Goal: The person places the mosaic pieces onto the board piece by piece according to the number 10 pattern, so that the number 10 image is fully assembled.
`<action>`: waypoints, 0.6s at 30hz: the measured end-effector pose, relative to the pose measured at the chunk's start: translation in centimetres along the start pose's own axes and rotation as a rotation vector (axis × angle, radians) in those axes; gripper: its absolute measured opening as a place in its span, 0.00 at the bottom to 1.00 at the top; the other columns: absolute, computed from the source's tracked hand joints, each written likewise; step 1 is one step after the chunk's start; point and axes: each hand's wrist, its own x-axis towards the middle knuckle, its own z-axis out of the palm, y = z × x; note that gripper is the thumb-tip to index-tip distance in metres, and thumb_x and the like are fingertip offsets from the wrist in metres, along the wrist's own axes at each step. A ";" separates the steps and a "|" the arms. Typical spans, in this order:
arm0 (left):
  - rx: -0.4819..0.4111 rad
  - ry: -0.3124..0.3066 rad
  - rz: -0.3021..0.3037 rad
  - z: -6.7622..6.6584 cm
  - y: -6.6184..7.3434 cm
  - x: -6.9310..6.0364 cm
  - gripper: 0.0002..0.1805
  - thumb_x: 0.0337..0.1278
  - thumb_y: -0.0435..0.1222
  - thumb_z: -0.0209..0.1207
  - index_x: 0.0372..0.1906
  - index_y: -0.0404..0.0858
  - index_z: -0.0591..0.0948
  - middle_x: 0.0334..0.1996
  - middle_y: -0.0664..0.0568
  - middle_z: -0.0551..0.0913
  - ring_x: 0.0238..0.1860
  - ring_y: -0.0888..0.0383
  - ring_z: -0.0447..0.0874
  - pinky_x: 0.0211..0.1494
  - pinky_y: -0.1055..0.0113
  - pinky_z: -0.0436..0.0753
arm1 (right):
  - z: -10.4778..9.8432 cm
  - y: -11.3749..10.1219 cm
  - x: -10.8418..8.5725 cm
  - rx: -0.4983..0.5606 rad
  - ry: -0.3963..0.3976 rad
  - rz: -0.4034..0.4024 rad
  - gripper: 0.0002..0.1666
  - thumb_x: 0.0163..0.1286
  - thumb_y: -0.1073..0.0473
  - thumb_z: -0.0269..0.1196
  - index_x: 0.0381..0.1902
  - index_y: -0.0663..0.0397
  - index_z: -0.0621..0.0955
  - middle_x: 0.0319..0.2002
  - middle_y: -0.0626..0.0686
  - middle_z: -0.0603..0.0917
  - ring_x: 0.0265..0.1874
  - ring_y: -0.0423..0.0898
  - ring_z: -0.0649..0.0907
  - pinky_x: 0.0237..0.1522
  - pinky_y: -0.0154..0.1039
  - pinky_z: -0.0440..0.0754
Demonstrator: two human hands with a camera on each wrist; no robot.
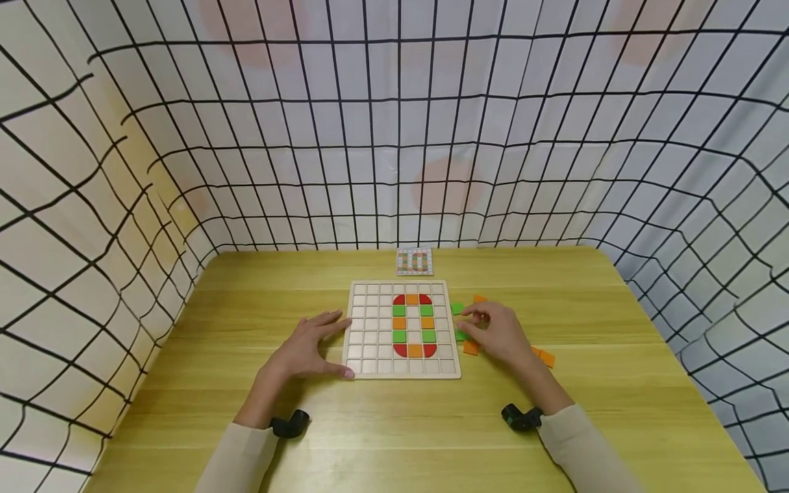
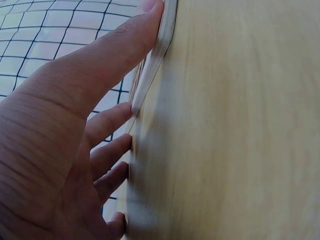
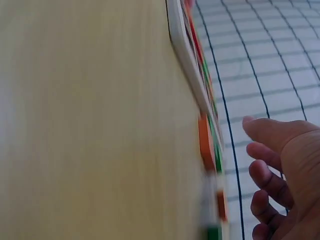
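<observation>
A pale gridded board (image 1: pixel 372 335) lies on the table, bearing an upright ring of red rounded corner tiles (image 1: pixel 400 350), green square tiles (image 1: pixel 399 311) and orange square tiles (image 1: pixel 399 322). My left hand (image 1: pixel 307 348) rests at the board's left edge, fingers spread and thumb by the near corner. Just off the right edge, my right hand (image 1: pixel 496 333) hovers over loose green tiles (image 1: pixel 457 309) and loose orange tiles (image 1: pixel 471 348). In the right wrist view its thumb and bent fingers (image 3: pixel 265 172) are apart, with nothing visible between them.
A small printed card (image 1: pixel 414 261) with a coloured tile pattern lies behind the board. More orange tiles (image 1: pixel 546 358) lie beside the right wrist. Black-gridded white fabric (image 1: pixel 394 164) surrounds the wooden table (image 1: pixel 382 438) at the back and sides.
</observation>
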 end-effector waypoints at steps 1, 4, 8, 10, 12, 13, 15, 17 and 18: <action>-0.001 0.000 -0.002 0.0 0.0 0.0 0.60 0.31 0.68 0.77 0.77 0.51 0.71 0.80 0.48 0.62 0.82 0.41 0.54 0.82 0.33 0.44 | -0.4 0.4 0.1 -0.012 0.006 0.002 0.13 0.66 0.49 0.74 0.44 0.49 0.89 0.31 0.46 0.81 0.31 0.46 0.73 0.34 0.38 0.71; -0.002 -0.001 -0.005 -0.1 0.0 0.0 0.60 0.31 0.67 0.78 0.77 0.52 0.70 0.81 0.48 0.62 0.82 0.42 0.54 0.83 0.33 0.44 | -1.3 1.6 0.4 -0.039 0.010 0.019 0.16 0.68 0.47 0.72 0.47 0.50 0.89 0.31 0.47 0.81 0.31 0.46 0.73 0.34 0.39 0.70; -0.003 -0.006 -0.004 -0.1 0.1 0.0 0.60 0.32 0.67 0.78 0.77 0.52 0.71 0.81 0.48 0.62 0.82 0.41 0.53 0.82 0.33 0.44 | -2.1 2.8 0.6 -0.077 -0.026 0.044 0.19 0.70 0.46 0.70 0.51 0.52 0.88 0.35 0.49 0.82 0.32 0.46 0.74 0.36 0.40 0.73; -0.002 -0.006 0.000 -0.1 0.1 -0.1 0.60 0.32 0.67 0.78 0.76 0.51 0.71 0.80 0.47 0.63 0.82 0.40 0.54 0.82 0.32 0.45 | -2.3 3.1 0.6 -0.091 -0.056 0.046 0.21 0.71 0.46 0.69 0.53 0.53 0.88 0.37 0.50 0.84 0.34 0.46 0.76 0.37 0.41 0.75; 0.001 -0.005 0.001 0.0 0.1 -0.1 0.60 0.32 0.67 0.78 0.76 0.51 0.71 0.80 0.47 0.63 0.82 0.40 0.54 0.82 0.32 0.45 | -2.5 3.3 0.5 -0.105 -0.084 0.044 0.21 0.72 0.46 0.68 0.54 0.53 0.88 0.38 0.51 0.85 0.34 0.46 0.77 0.38 0.41 0.76; 0.003 -0.003 0.003 0.0 0.1 -0.1 0.60 0.32 0.67 0.78 0.76 0.51 0.71 0.80 0.47 0.63 0.82 0.40 0.54 0.82 0.32 0.46 | -2.6 3.4 0.5 -0.110 -0.091 0.044 0.21 0.72 0.46 0.68 0.54 0.53 0.88 0.38 0.51 0.85 0.34 0.45 0.77 0.38 0.41 0.76; 0.007 0.002 0.007 0.0 0.1 -0.1 0.60 0.32 0.67 0.78 0.76 0.50 0.71 0.80 0.46 0.63 0.81 0.40 0.55 0.81 0.31 0.46 | -2.9 3.6 0.2 -0.111 -0.099 0.051 0.21 0.72 0.47 0.69 0.55 0.53 0.88 0.38 0.50 0.85 0.33 0.45 0.77 0.38 0.40 0.75; 0.006 0.002 0.007 -0.1 0.1 -0.1 0.60 0.32 0.67 0.77 0.76 0.50 0.71 0.80 0.46 0.63 0.81 0.40 0.55 0.81 0.31 0.46 | -3.1 3.9 -0.2 -0.103 -0.095 0.069 0.20 0.71 0.48 0.69 0.55 0.53 0.88 0.36 0.50 0.84 0.32 0.45 0.76 0.36 0.39 0.74; 0.007 0.002 0.007 -0.1 0.1 -0.1 0.60 0.32 0.68 0.77 0.76 0.51 0.71 0.80 0.46 0.63 0.81 0.40 0.55 0.81 0.31 0.46 | -3.3 4.0 -0.4 -0.098 -0.089 0.079 0.19 0.71 0.49 0.70 0.54 0.52 0.88 0.36 0.49 0.84 0.32 0.44 0.76 0.36 0.38 0.73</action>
